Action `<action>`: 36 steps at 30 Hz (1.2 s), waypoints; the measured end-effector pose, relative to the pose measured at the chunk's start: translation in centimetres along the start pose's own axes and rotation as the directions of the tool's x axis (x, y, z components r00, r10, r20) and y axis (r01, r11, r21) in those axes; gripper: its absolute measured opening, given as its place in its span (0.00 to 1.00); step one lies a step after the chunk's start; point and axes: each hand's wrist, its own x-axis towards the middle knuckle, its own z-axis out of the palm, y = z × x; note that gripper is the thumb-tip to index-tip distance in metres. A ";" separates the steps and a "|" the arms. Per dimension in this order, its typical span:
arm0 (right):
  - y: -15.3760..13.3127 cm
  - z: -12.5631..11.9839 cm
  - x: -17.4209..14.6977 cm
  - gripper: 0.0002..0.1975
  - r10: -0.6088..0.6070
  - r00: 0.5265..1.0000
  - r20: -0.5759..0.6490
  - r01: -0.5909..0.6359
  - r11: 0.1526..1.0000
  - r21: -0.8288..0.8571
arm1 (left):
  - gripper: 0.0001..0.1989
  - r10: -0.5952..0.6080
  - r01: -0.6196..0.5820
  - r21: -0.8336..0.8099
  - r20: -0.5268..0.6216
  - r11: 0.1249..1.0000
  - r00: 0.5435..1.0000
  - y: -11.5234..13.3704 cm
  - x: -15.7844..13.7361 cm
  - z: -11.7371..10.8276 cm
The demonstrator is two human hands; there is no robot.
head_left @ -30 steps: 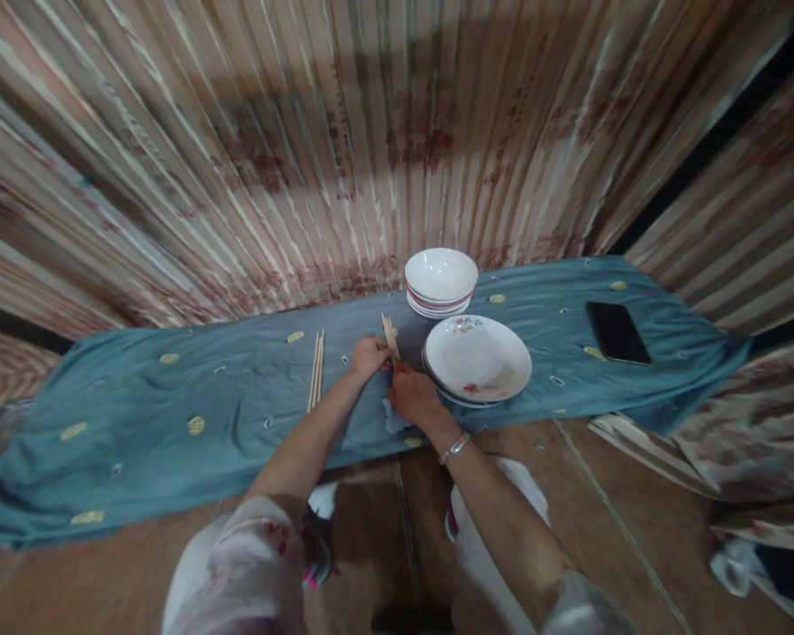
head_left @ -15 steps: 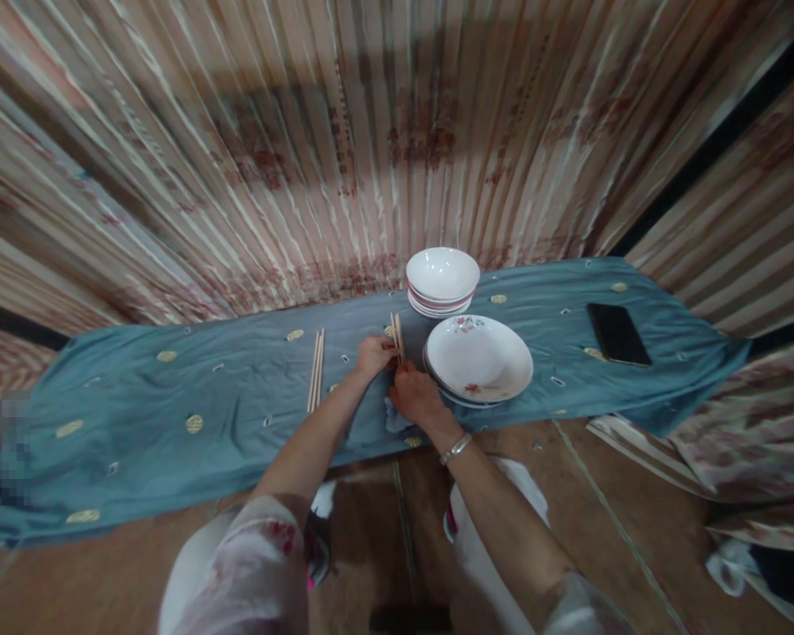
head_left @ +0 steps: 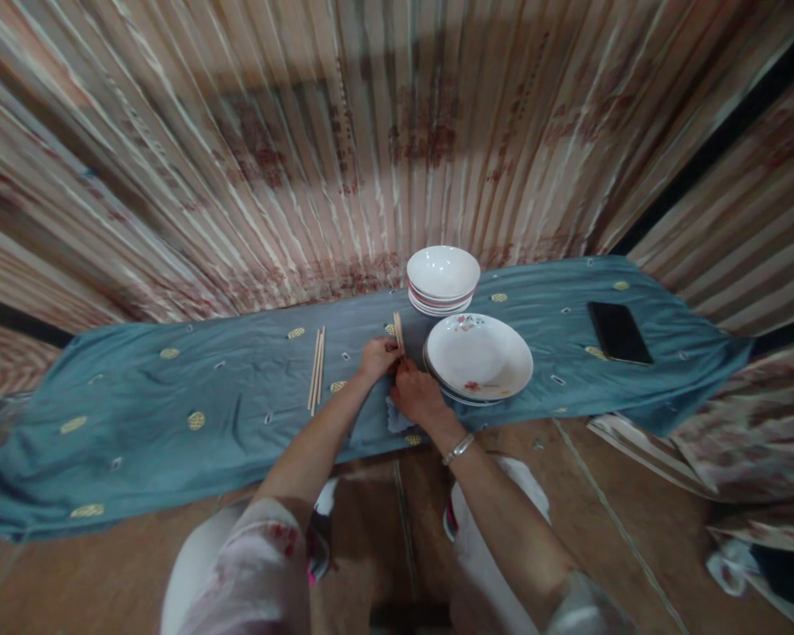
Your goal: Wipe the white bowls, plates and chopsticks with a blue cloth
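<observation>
Several light wooden chopsticks (head_left: 398, 327) stick up from between my two hands, left of the plates. My left hand (head_left: 378, 357) has its fingers closed on them from the left. Lower down, my right hand (head_left: 418, 392) is closed round their near part, which it hides. A grey-blue cloth (head_left: 398, 417) lies crumpled under my right hand. Another few chopsticks (head_left: 317, 370) lie side by side on the tablecloth, left of my left hand. Just right of my right hand sits a stack of white flowered plates (head_left: 480, 357).
White bowls (head_left: 443, 273) are stacked behind the plates. A black phone or tablet (head_left: 619, 332) lies toward the right end of the table. A blue-green patterned tablecloth (head_left: 138, 441) covers the long table, and a pleated curtain (head_left: 291, 176) hangs behind it.
The chopsticks between my hands have closed into a tighter bundle, and my hands have barely shifted. The plates, bowls and other chopsticks stay put.
</observation>
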 end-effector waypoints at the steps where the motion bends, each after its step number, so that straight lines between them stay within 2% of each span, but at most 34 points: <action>1: 0.0 0.0 0.0 0.16 -0.004 1.000 -0.001 0.004 1.000 -0.006 | 0.08 0.009 -0.009 0.002 -0.004 1.000 1.000 -0.1 0.1 0.0; 7: 0.0 -0.2 -0.5 0.17 -0.009 0.999 -0.033 0.008 1.000 -0.019 | 0.06 0.040 -0.040 -0.036 0.017 0.999 0.999 -0.1 -0.3 -0.3; 11: 0.5 -0.8 -1.5 0.13 -0.044 0.999 -0.030 0.045 0.999 0.011 | 0.08 0.043 -0.038 -0.089 0.047 0.995 0.998 -0.3 -2.3 -1.0; 14: 0.7 -1.3 -2.0 0.12 -0.117 0.991 -0.061 0.121 0.991 0.065 | 0.10 0.064 -0.061 -0.113 0.024 0.992 0.998 -1.5 -5.1 -2.8; 17: 0.4 -1.3 -2.1 0.13 -0.189 0.973 -0.132 0.209 0.965 0.161 | 0.13 0.114 -0.125 -0.125 -0.092 0.984 0.989 -3.6 -8.1 -6.0; 19: -0.1 -1.2 -2.0 0.14 -0.210 0.963 -0.168 0.243 0.946 0.215 | 0.12 0.116 -0.127 -0.037 -0.217 0.991 0.969 -5.0 -9.8 -8.3; 21: -0.7 -0.9 -1.8 0.15 -0.211 0.961 -0.179 0.252 0.936 0.245 | 0.11 0.179 -0.134 0.155 -0.336 0.979 0.925 -6.3 -10.9 -10.3; 24: -1.6 -0.4 -1.4 0.14 -0.210 0.963 -0.171 0.250 0.934 0.257 | 0.09 0.184 -0.098 0.226 -0.397 0.969 0.899 -7.7 -11.7 -12.1; 30: -2.9 1.0 -0.3 0.14 -0.204 0.966 -0.157 0.238 0.942 0.237 | 0.08 0.189 -0.044 0.419 -0.311 0.907 0.931 -9.4 -11.9 -12.1; 36: -4.4 2.4 0.9 0.16 -0.217 0.948 -0.234 0.282 0.913 0.294 | 0.07 0.198 -0.053 0.484 -0.253 0.873 0.947 -9.9 -12.1 -11.8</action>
